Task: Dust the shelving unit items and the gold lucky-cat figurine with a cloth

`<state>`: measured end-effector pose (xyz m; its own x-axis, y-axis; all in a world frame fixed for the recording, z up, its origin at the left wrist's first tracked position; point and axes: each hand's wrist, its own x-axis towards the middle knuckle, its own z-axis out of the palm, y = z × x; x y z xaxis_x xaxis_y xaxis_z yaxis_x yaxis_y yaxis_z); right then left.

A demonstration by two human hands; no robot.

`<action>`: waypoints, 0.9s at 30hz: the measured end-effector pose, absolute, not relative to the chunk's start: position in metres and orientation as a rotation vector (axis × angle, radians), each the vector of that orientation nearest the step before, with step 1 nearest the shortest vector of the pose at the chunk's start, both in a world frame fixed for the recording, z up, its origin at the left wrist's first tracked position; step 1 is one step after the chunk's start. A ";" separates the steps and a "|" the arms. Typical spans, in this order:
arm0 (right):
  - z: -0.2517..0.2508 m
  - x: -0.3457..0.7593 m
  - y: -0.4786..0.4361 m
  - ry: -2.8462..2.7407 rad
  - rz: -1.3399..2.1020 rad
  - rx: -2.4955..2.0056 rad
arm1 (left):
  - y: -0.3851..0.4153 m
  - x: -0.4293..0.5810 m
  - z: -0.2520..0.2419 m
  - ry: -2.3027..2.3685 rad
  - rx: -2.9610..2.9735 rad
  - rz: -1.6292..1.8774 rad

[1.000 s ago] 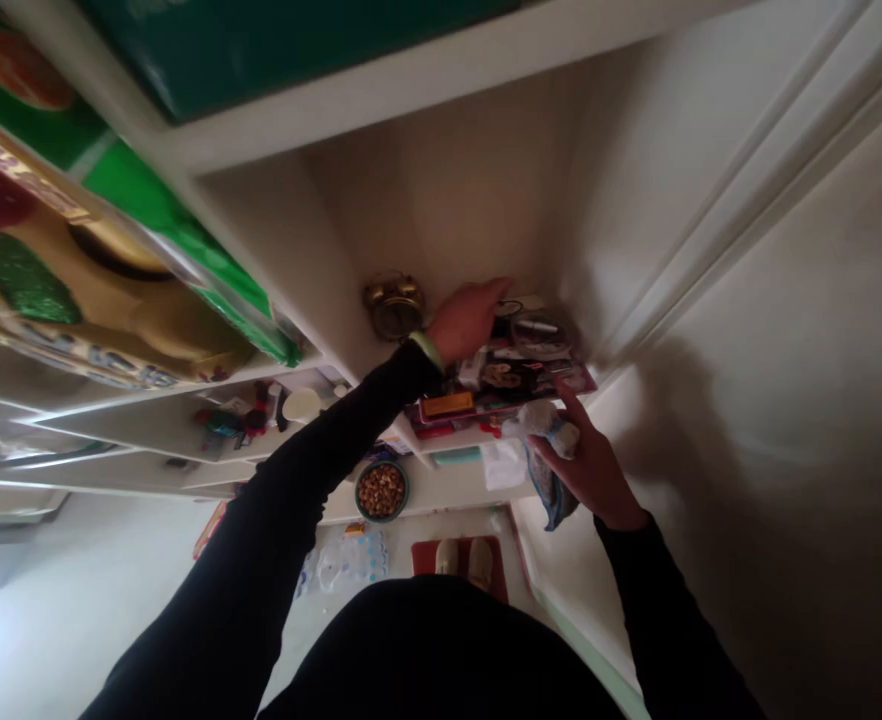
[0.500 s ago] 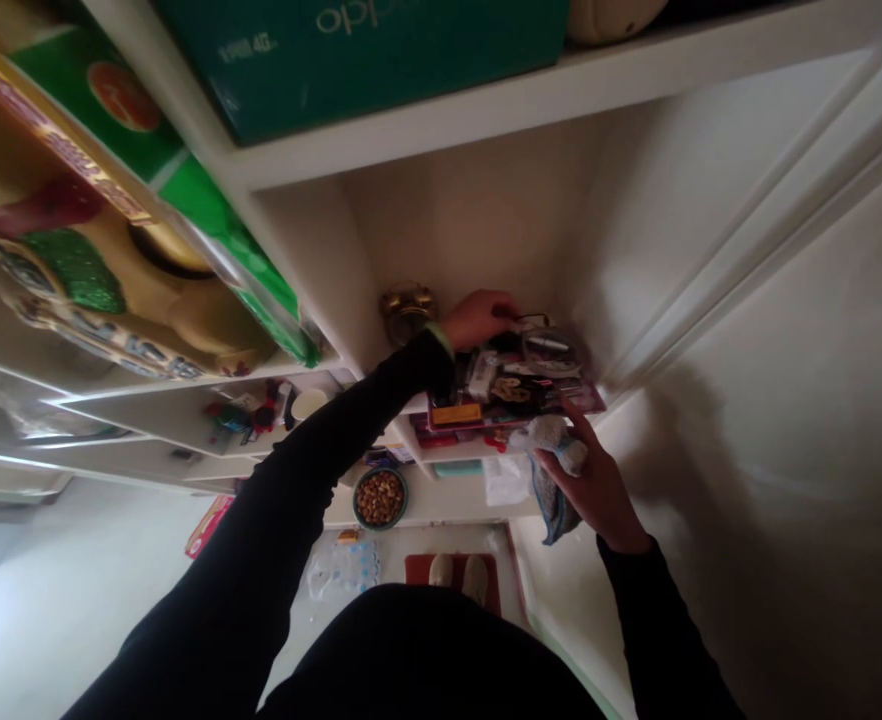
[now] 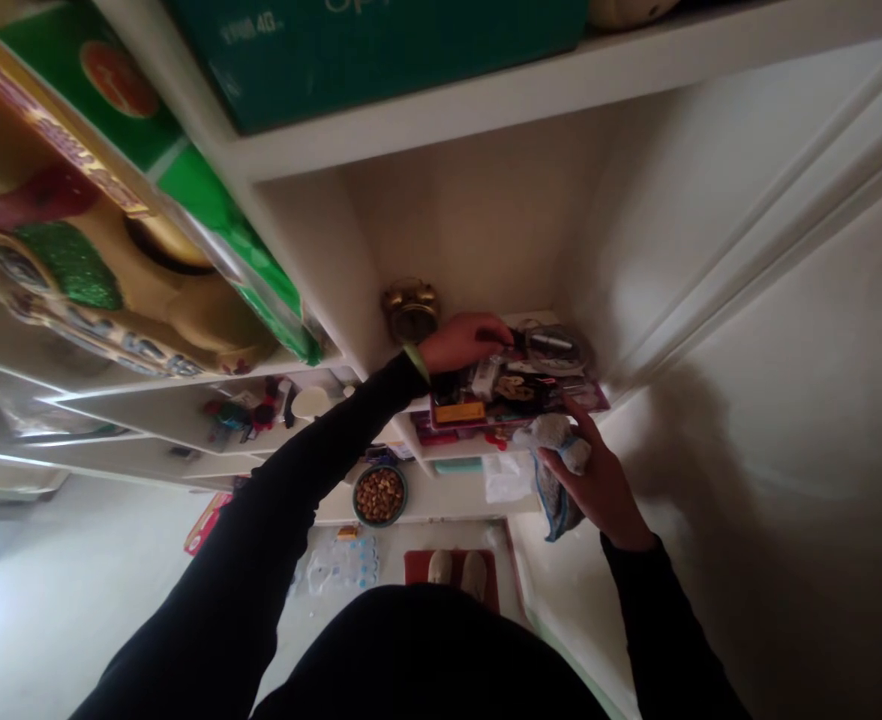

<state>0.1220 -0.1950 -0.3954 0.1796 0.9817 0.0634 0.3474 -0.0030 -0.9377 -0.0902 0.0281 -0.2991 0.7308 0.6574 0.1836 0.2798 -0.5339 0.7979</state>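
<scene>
- Our left hand [image 3: 465,342] reaches into the shelf compartment [image 3: 448,230], over the back left part of a crowded tray [image 3: 597,401]; its fingers are bent down among the small things, and we cannot tell whether they grip any of them.
- Our right hand [image 3: 600,490] has its fingers closed on a grey cloth [image 3: 552,498] with a blue border; the cloth is bunched at the top and hangs down below the hand, just in front of the tray's front right corner.
- The tray lies along the compartment's front edge, near its right wall, and we see many small things heaped in it.
- A yellow box [image 3: 460,412] sits at the tray's front left corner, with a white packet [image 3: 484,378] behind it.
- A clear pouch [image 3: 553,345] lies towards the tray's back right corner, just beside our left fingertips.
- A brass-coloured alarm clock [image 3: 412,312] stands near the compartment's back left corner, behind our left wrist, which wears a pale green band [image 3: 416,362].
- Lower down, we see a bowl [image 3: 379,524] filled with nuts [image 3: 379,495].
- On the floor, our shoes [image 3: 441,566] stand on a red mat [image 3: 415,568].
</scene>
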 end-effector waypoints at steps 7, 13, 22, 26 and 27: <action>-0.388 0.121 -0.202 -1.230 0.885 -1.400 | 0.021 -0.098 -0.316 0.669 1.911 0.874; -0.364 0.111 -0.197 -1.132 1.059 -1.135 | -0.010 -0.109 -0.327 0.562 2.058 0.947; -0.350 0.086 -0.172 -1.175 0.925 -1.124 | -0.023 -0.119 -0.327 0.562 2.341 0.862; -0.350 0.080 -0.179 -1.425 0.769 -1.111 | -0.039 -0.119 -0.315 0.532 2.360 0.943; -0.349 0.080 -0.180 -1.492 0.690 -1.097 | -0.044 -0.118 -0.312 0.518 2.339 0.979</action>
